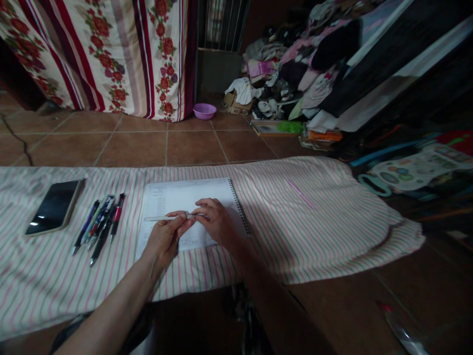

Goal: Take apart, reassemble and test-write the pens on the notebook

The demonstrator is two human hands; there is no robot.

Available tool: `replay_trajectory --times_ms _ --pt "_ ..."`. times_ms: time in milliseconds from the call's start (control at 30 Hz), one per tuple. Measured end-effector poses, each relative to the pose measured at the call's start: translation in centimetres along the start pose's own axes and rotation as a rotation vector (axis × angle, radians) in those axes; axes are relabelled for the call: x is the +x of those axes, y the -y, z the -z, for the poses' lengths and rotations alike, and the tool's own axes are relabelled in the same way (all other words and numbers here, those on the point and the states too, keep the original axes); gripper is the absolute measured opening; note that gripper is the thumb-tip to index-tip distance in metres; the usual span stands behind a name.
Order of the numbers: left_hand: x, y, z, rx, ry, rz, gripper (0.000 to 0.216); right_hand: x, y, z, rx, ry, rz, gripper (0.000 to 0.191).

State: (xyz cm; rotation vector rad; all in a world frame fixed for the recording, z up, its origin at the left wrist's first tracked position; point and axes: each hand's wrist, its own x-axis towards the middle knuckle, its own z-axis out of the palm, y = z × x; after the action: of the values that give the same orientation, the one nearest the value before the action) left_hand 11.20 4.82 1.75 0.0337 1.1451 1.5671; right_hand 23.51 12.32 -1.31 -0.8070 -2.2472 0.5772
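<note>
My left hand (169, 237) is closed around a slim whitish pen (155, 218), whose long end points left. From the other side, my right hand (217, 220) pinches the pen's right end with thumb and fingers; the fingers partly hide that end. Both hands are close together over an open spiral notebook (188, 190), its wire binding on the right and printed lines on its left part. A pink pen (301, 194) lies apart on the striped cloth to the right. Several pens (101, 224) lie in a bunch to the left of the notebook.
A striped cloth (273, 246) covers the low surface under everything. At the far left lies a dark-screened phone (55, 206). Beyond are a tiled floor (140, 143), a purple basin (204, 111), a floral curtain (121, 59) and piled clothes (295, 74). A toy panel (410, 167) stands at right.
</note>
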Motion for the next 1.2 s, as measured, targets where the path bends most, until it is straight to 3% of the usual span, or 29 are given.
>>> replay_trajectory --times_ms 200,467,567,700,900,1067,1200 --pt "0.0 -0.3 0.1 -0.023 -0.038 -0.024 0.020 0.0 0.2 0.1 0.008 0.037 -0.025 0.017" --pt "0.0 -0.3 0.1 -0.028 -0.041 -0.032 0.022 -0.1 -0.6 1.5 -0.026 -0.035 0.016 0.019" --pt "0.0 -0.3 0.2 -0.034 -0.051 -0.043 0.023 0.0 -1.4 2.6 0.021 -0.165 -0.087 0.014" --pt "0.0 -0.5 0.2 -0.022 -0.070 -0.048 0.023 -0.1 -2.1 4.1 0.105 -0.218 -0.242 0.015" --pt "0.0 -1.0 0.3 -0.038 -0.077 -0.061 0.024 -1.2 -1.8 5.6 0.049 -0.048 -0.336 0.012" --pt "0.1 -1.3 0.4 -0.050 -0.098 -0.032 0.019 -2.4 -1.9 5.2 -0.076 0.163 -0.256 0.013" --pt "0.0 -1.3 0.4 -0.034 -0.096 -0.036 0.018 -2.7 -1.6 4.7 -0.140 0.185 -0.237 0.011"
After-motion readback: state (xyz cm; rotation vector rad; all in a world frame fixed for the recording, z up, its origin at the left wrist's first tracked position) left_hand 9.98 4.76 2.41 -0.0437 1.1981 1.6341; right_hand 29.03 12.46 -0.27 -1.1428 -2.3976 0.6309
